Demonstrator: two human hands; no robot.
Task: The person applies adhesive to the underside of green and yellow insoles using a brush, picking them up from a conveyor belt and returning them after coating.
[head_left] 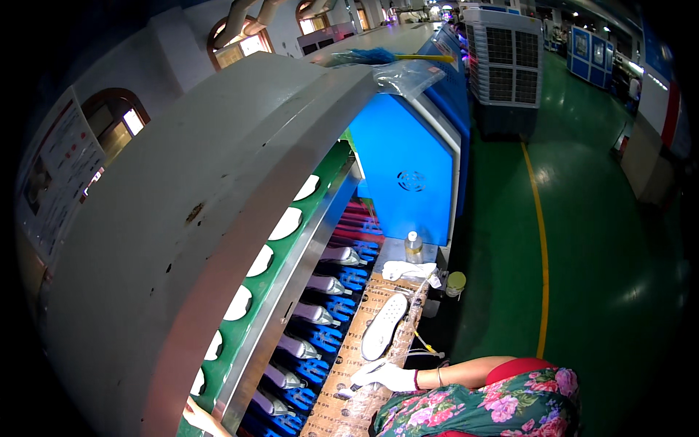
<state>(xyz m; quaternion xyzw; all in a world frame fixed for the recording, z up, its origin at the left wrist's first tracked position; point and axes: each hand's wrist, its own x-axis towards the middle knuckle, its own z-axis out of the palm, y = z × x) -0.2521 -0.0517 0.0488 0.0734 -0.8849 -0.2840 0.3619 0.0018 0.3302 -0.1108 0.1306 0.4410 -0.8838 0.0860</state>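
My right hand (pixel 384 376), in a white glove, is over a cardboard-covered ledge (pixel 336 371). Its fingers are bent together around something too small and dim to make out. Just beyond those fingers a white shoe sole (pixel 384 328) lies on the cardboard, its dotted side up. At the lower left edge my left hand (pixel 202 418) reaches over the green conveyor belt (pixel 258 309), fingers stretched out, nothing seen in them. The nearest piece on that belt is a white sole (pixel 199 382), partly cut off by the machine's hood.
Several pale shoe uppers (pixel 314 314) on lasts sit along blue slotted carriers (pixel 324 336) between belt and ledge. A capped bottle (pixel 413 247), a white cloth item (pixel 408 271) and a small jar (pixel 455 284) stand at the far end. A grey hood (pixel 182 182) overhangs the left.
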